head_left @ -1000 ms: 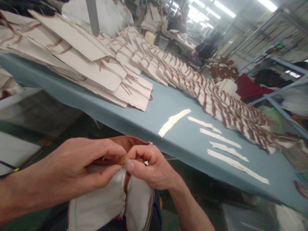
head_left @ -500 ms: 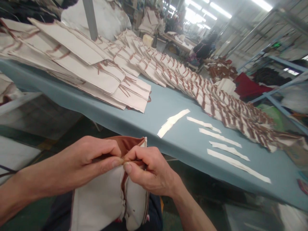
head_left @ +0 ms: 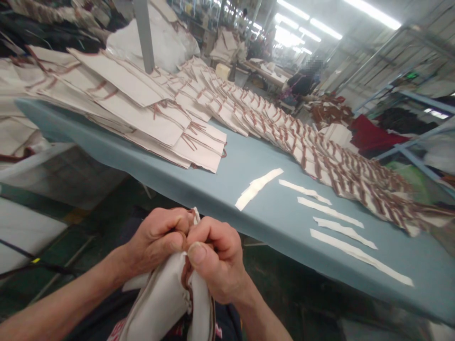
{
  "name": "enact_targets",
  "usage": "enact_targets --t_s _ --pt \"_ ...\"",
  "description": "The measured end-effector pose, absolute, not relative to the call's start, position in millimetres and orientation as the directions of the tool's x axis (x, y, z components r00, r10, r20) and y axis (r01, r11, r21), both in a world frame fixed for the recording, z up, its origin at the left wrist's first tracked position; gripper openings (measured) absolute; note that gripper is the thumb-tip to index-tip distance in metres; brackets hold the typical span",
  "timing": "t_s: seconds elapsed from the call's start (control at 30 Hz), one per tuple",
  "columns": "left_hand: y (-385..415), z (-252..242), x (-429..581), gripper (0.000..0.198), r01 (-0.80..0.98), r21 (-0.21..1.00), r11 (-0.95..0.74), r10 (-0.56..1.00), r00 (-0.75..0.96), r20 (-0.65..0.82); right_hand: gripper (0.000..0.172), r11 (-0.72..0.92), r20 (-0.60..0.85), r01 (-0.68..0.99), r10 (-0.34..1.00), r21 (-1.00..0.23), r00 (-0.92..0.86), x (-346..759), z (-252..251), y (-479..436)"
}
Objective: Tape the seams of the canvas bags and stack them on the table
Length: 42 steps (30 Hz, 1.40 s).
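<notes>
A cream fabric bag with brown trim hangs over my lap, its top edge bunched between my two hands. My left hand is closed, thumb and fingers pinching the brown-trimmed edge. Right beside it, my right hand grips the same edge with the thumb on top. The knuckles of both hands nearly touch. A brown strip of trim runs down the bag below the thumbs. Just what lies between the fingertips is hidden.
Before me a blue-covered table slants across. On it lie several white strips, a stack of cream panels at left and a long overlapping row of brown-trimmed pieces behind. A person sits in the background.
My left hand has curled in tighter and drawn closer to the right. The bag's top is more bunched, and its body has folded narrower. The view has shifted slightly.
</notes>
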<state>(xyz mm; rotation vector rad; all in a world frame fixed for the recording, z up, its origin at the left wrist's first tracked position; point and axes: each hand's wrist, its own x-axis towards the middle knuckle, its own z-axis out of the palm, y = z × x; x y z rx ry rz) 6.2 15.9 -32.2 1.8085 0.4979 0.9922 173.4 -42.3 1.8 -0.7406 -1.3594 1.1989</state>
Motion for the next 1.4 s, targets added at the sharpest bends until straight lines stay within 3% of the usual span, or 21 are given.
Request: enact_targets --t_s 0.13,0.37,0.57,0.73,1.0,1.23,1.4 --pt "4 -50 24 0.064 -0.081 0.898 -0.433 0.781 0.463 0.419 0.045 0.407 0.434 -0.174 0.884 -0.897 -0.174 182 2 -42" --pt "29 -57 -2 0.068 -0.03 0.85 -0.526 0.707 0.541 0.456 0.016 0.351 0.258 0.196 0.887 -0.915 -0.382 222 11 -44" --pt "42 -11 -6 0.062 0.028 0.83 -0.557 0.632 0.663 0.401 0.016 0.445 0.285 0.345 0.859 -0.826 -0.426 225 29 -32" --pt "41 23 -4 0.045 0.099 0.767 -0.634 0.541 0.765 0.349 0.01 0.375 0.192 0.447 0.895 -0.812 -0.402 229 38 -27" --pt "41 11 -7 0.045 0.202 0.78 -0.593 0.52 0.835 0.18 0.007 0.309 0.095 0.511 0.911 -0.802 -0.401 232 31 -29" --pt "43 -5 -6 0.041 0.185 0.781 -0.597 0.499 0.847 0.181 0.008 0.366 0.098 0.516 0.875 -0.775 -0.474 238 31 -29" --pt "29 -19 -4 0.034 0.243 0.606 -0.758 0.522 0.782 0.34 0.026 0.337 0.053 0.545 0.881 -0.768 -0.47 234 27 -29"
